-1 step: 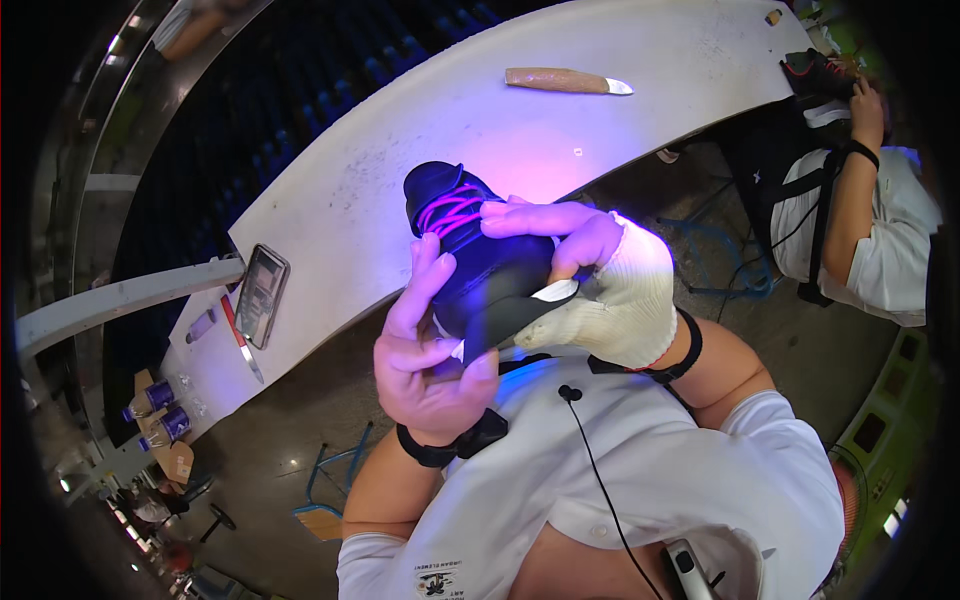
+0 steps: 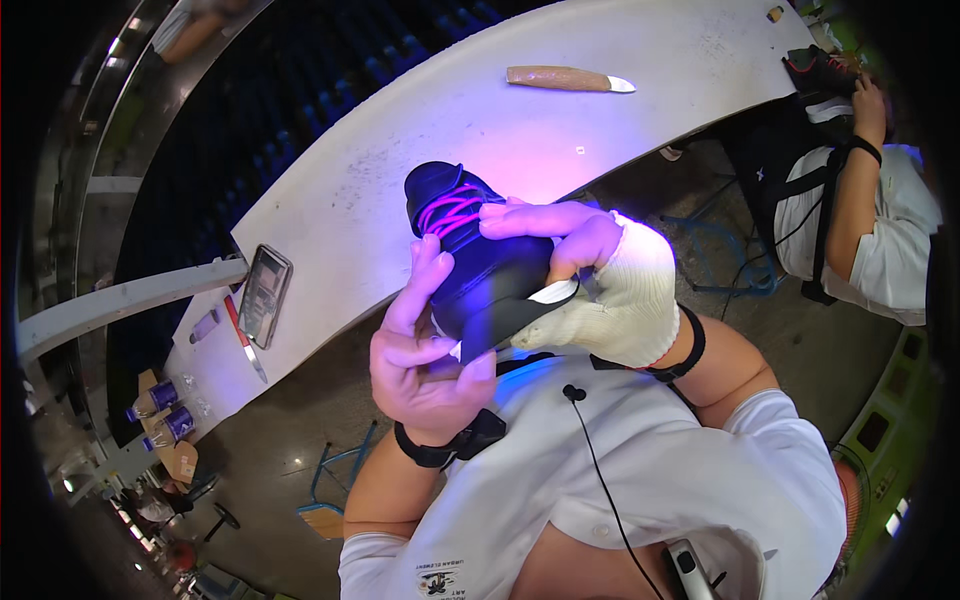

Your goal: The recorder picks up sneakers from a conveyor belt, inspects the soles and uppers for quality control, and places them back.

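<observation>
Nearest: wearer's white shirt [image 2: 640, 450], cut off by the lower edge; a grey device [image 2: 692, 572] at its opening, also partly cut.

Just beyond, a black shoe [image 2: 485, 265] with pink-looking laces, held up between both hands off the near side of the table [image 2: 400, 130]. Left hand [image 2: 425, 375], bare, is closed on the shoe's near left edge, thumb and fingers pinching around it. Right hand [image 2: 590, 250], in a white glove [image 2: 640, 300] with bare fingers, grips from the right, fingers over the laces, thumb low by a white-edged dark flap. Fingers hide much of the shoe's side; sole or separate piece, cannot tell.

Left, past the table's end: two bottles [image 2: 172, 426], purple-labelled, beside brown cardboard [image 2: 182, 462]; contents cannot be made out.

On table, left: red-handled knife [image 2: 236, 322] near a phone [image 2: 266, 297]. Far side: wood-handled knife [image 2: 560, 78].

Far right: another person's hand [image 2: 868, 110] at a dark shoe with red trim [image 2: 822, 75], partly hidden.
</observation>
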`<move>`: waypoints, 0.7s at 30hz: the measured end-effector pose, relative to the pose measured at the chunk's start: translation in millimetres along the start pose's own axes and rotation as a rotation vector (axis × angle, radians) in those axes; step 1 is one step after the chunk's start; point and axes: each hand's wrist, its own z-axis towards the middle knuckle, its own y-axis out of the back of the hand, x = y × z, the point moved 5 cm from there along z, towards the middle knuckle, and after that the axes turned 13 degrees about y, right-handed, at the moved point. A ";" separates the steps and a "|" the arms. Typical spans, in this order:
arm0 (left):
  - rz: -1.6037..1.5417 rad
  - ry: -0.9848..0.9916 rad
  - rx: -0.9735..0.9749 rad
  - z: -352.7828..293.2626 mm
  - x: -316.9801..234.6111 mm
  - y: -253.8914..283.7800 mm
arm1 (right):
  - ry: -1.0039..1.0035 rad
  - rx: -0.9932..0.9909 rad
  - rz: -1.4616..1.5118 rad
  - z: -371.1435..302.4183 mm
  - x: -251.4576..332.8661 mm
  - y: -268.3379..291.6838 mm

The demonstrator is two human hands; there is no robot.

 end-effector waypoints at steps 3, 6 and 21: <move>-0.045 0.108 0.061 14.9 -15.0 10.1 | 0.017 0.111 -0.200 12.3 6.3 -0.6; 0.023 0.218 0.120 34.1 -32.4 20.1 | 0.064 0.151 -0.337 20.9 8.4 -2.6; 0.725 0.276 0.231 46.0 -62.8 35.9 | 0.404 0.167 -0.425 -7.5 -50.4 -38.6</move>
